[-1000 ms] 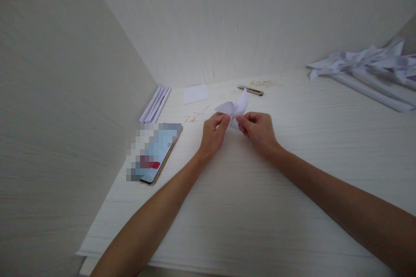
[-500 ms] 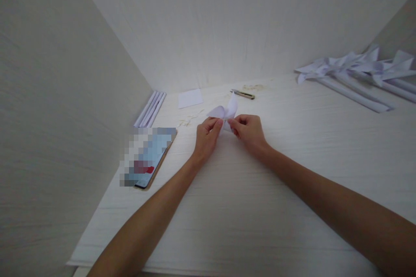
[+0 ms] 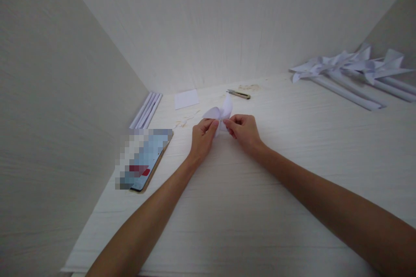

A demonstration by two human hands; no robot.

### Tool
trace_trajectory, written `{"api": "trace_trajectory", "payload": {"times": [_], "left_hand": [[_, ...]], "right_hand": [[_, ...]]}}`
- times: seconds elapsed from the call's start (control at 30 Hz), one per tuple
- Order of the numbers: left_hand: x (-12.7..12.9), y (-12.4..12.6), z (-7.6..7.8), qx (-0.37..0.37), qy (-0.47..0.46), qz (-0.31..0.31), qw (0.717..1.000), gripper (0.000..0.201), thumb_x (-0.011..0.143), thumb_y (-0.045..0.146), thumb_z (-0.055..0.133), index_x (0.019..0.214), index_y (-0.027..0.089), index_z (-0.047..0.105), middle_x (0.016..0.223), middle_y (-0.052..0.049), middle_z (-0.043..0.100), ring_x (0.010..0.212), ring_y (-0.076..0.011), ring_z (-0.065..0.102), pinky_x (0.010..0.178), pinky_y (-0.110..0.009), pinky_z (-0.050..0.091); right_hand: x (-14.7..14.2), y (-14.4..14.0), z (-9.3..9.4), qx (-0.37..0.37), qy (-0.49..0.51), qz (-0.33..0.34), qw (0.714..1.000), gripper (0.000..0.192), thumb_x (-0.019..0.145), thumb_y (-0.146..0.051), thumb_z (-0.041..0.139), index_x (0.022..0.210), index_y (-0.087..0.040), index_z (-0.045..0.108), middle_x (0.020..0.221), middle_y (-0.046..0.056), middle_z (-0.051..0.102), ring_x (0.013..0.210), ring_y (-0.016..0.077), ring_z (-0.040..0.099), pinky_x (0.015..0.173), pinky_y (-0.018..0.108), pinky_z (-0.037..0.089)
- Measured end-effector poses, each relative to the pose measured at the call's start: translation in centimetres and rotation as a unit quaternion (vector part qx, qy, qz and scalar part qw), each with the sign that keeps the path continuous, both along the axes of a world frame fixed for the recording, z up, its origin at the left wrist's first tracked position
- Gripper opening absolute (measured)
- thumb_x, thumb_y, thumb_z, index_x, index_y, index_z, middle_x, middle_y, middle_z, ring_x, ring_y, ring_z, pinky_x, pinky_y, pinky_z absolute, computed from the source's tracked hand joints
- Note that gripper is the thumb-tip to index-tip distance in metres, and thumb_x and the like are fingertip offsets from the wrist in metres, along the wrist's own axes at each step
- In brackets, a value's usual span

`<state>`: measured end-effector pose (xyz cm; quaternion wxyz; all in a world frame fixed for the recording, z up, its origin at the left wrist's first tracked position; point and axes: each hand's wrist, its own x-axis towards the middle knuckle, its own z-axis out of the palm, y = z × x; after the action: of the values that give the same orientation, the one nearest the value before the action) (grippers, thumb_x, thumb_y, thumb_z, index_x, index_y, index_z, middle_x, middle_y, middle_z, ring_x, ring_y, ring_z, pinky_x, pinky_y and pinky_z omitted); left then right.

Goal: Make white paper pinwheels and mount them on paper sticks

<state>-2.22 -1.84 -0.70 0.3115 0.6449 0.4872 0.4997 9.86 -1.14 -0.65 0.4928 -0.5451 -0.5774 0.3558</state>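
A white paper pinwheel (image 3: 226,107) with curved blades is held between my two hands, above the middle of the table. My left hand (image 3: 203,136) pinches it near the centre, thumb on top. From the other side, my right hand (image 3: 243,130) is closed with thumb and forefinger at the pinwheel's centre. Whether a small pin or stick is between the right fingertips cannot be made out. Parts of the lower blades are hidden behind the fingers. Just beyond the pinwheel lies a utility knife (image 3: 238,94).
Rolled paper sticks (image 3: 146,110) lie at the left wall, with a phone (image 3: 151,160), partly blurred out, nearer me. A square white sheet (image 3: 186,99) rests at the back. Several paper pinwheels on sticks (image 3: 344,67) are piled at the back right. Walls enclose the table (image 3: 312,147).
The whole view has shifted slightly, so everything appears a little further left. Both hands keep their pinch on the pinwheel, with hardly any movement between them.
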Motion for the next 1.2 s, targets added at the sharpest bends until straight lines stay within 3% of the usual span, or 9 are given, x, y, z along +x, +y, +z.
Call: {"api": "trace_trajectory", "payload": {"times": [0.2, 0.37, 0.47, 0.57, 0.73, 0.9, 1.0, 1.1, 1.2], "left_hand": [[0.1, 0.1, 0.0, 0.005, 0.009, 0.003, 1.0, 0.022, 0.073, 0.03, 0.049, 0.064, 0.016, 0.064, 0.068, -0.001, 0.058, 0.069, -0.0128, 0.05, 0.068, -0.026, 0.039], [-0.1, 0.0, 0.0, 0.005, 0.026, 0.01, 1.0, 0.026, 0.074, 0.033, 0.047, 0.067, 0.016, 0.064, 0.068, -0.001, 0.057, 0.068, -0.0128, 0.05, 0.064, -0.025, 0.039], [-0.2, 0.0, -0.1, 0.006, 0.034, 0.012, 0.999, 0.026, 0.074, 0.033, 0.046, 0.067, 0.016, 0.065, 0.069, -0.001, 0.058, 0.068, -0.013, 0.051, 0.065, -0.025, 0.039], [-0.2, 0.0, -0.1, -0.004, 0.028, 0.018, 0.999, 0.025, 0.073, 0.033, 0.048, 0.069, 0.016, 0.065, 0.07, -0.001, 0.059, 0.068, -0.0131, 0.051, 0.065, -0.026, 0.039], [0.1, 0.0, 0.0, -0.014, 0.006, 0.006, 1.0, 0.02, 0.072, 0.029, 0.051, 0.066, 0.016, 0.065, 0.071, -0.001, 0.059, 0.07, -0.0126, 0.052, 0.068, -0.026, 0.039], [0.0, -0.1, 0.1, -0.014, 0.001, -0.004, 1.0, 0.021, 0.073, 0.028, 0.05, 0.066, 0.016, 0.065, 0.072, -0.001, 0.059, 0.069, -0.0123, 0.052, 0.067, -0.025, 0.039], [-0.1, -0.1, 0.1, -0.009, 0.009, -0.005, 1.0, 0.023, 0.074, 0.029, 0.048, 0.067, 0.016, 0.065, 0.073, -0.002, 0.06, 0.069, -0.0126, 0.052, 0.066, -0.025, 0.04], [0.0, 0.1, 0.0, -0.012, 0.014, 0.003, 1.0, 0.022, 0.073, 0.029, 0.049, 0.069, 0.016, 0.066, 0.072, -0.002, 0.06, 0.069, -0.0127, 0.052, 0.066, -0.026, 0.04], [0.0, 0.2, -0.1, -0.016, 0.01, 0.004, 1.0, 0.021, 0.073, 0.027, 0.05, 0.072, 0.015, 0.067, 0.071, -0.002, 0.06, 0.07, -0.0127, 0.052, 0.067, -0.026, 0.04]], "right_hand": [[0.2, -0.7, 0.0, 0.19, -0.211, -0.03, 0.958, 0.021, 0.068, -0.018, 0.048, 0.048, -0.017, 0.045, 0.051, -0.001, 0.048, 0.049, 0.0097, 0.039, 0.051, 0.025, 0.028], [0.3, 0.0, -0.1, 0.058, -0.067, -0.003, 0.996, 0.025, 0.066, -0.023, 0.051, 0.043, -0.017, 0.043, 0.042, -0.004, 0.043, 0.042, 0.0085, 0.037, 0.045, 0.023, 0.028], [0.4, 0.3, -0.2, 0.011, 0.001, 0.035, 0.999, 0.026, 0.067, -0.025, 0.051, 0.044, -0.017, 0.043, 0.04, -0.004, 0.041, 0.039, 0.0078, 0.036, 0.042, 0.023, 0.028], [0.3, -0.1, -0.2, 0.088, -0.087, -0.007, 0.992, 0.024, 0.067, -0.022, 0.051, 0.045, -0.017, 0.043, 0.043, -0.003, 0.044, 0.043, 0.0087, 0.038, 0.046, 0.023, 0.028], [0.1, -1.1, 0.0, 0.202, -0.26, -0.023, 0.944, 0.02, 0.071, -0.018, 0.045, 0.051, -0.017, 0.048, 0.055, 0.001, 0.052, 0.05, 0.011, 0.042, 0.051, 0.025, 0.028], [-0.1, -0.4, 0.1, 0.059, -0.122, -0.034, 0.99, 0.025, 0.067, -0.022, 0.051, 0.044, -0.017, 0.043, 0.044, -0.002, 0.045, 0.045, 0.01, 0.04, 0.048, 0.024, 0.028], [-0.1, 0.0, 0.0, -0.023, -0.03, -0.001, 0.999, 0.026, 0.069, -0.025, 0.049, 0.045, -0.017, 0.044, 0.041, -0.002, 0.043, 0.04, 0.0093, 0.039, 0.044, 0.023, 0.029], [-0.1, -0.3, -0.1, 0.056, -0.1, -0.025, 0.993, 0.023, 0.069, -0.023, 0.049, 0.047, -0.017, 0.043, 0.045, -0.002, 0.045, 0.044, 0.0096, 0.039, 0.047, 0.023, 0.029], [-0.1, -0.7, -0.2, 0.181, -0.23, -0.04, 0.955, 0.02, 0.07, -0.019, 0.046, 0.05, -0.017, 0.045, 0.053, 0.0, 0.049, 0.05, 0.0101, 0.04, 0.05, 0.024, 0.027]]}}
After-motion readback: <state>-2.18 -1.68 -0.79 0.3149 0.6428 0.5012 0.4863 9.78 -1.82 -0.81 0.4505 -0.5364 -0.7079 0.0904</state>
